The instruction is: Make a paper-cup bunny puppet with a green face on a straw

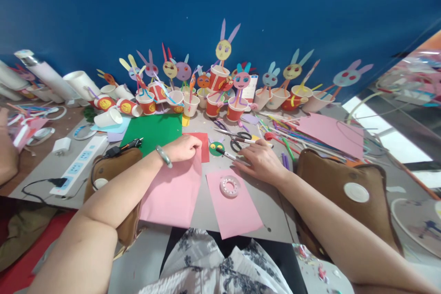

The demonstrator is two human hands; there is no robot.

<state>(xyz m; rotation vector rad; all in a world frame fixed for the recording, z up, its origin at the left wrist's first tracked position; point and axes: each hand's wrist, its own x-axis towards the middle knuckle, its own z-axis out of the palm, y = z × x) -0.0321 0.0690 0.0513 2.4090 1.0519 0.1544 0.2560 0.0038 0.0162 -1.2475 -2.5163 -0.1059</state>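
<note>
My left hand [182,148] is closed, its fingertips pinching the upper edge of a large pink paper sheet [170,193], which hangs over the table's front edge. My right hand [260,161] rests with fingers apart over two pens. One is a black-capped white marker [225,155] by the fingertips; the other is a brown-and-white pen [246,140] at the index finger. Black-handled scissors [236,143] lie just beyond. A tape roll [229,186] sits on a smaller pink sheet [234,209] between my arms. A green paper face [216,148] lies near red paper [203,144].
Paper cups [237,108] with rabbit-faced figures line the blue wall. Green paper [155,131] lies left, near a power strip [79,165]. Brown cushions [347,197] flank my arms. Coloured sticks [292,133] and pink paper [332,133] lie right. Another person's arm [7,151] shows far left.
</note>
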